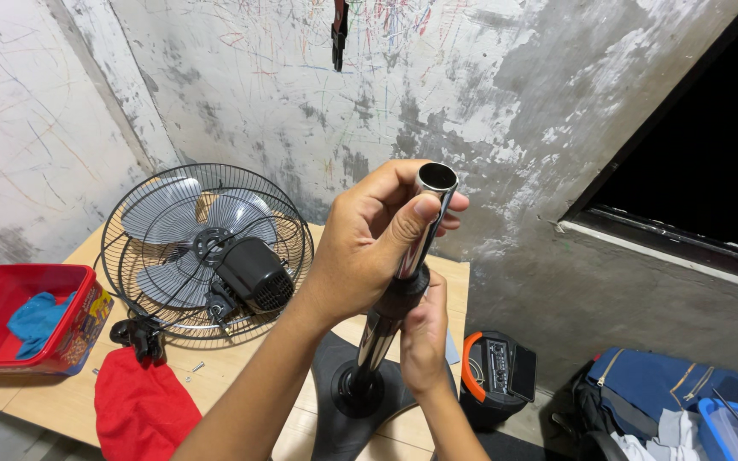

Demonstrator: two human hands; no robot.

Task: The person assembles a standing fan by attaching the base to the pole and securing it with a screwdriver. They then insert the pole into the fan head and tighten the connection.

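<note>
My left hand (367,248) is closed around the top of a chrome fan stand tube (434,181), with the thumb pressed near its open end. Lower down, my right hand (424,337) grips the same pole just under its black collar (403,294). The pole stands tilted in the dark fan base (348,418), which rests on the wooden table (241,363).
A fan head (207,252) with wire grille, clear blades and black motor lies on the table at left. Beside it are a red tub (10,341) with a blue cloth, a red cloth (143,410) and small screws (194,369). A black-and-orange speaker (493,376) and a blue bag (668,393) sit on the floor at right.
</note>
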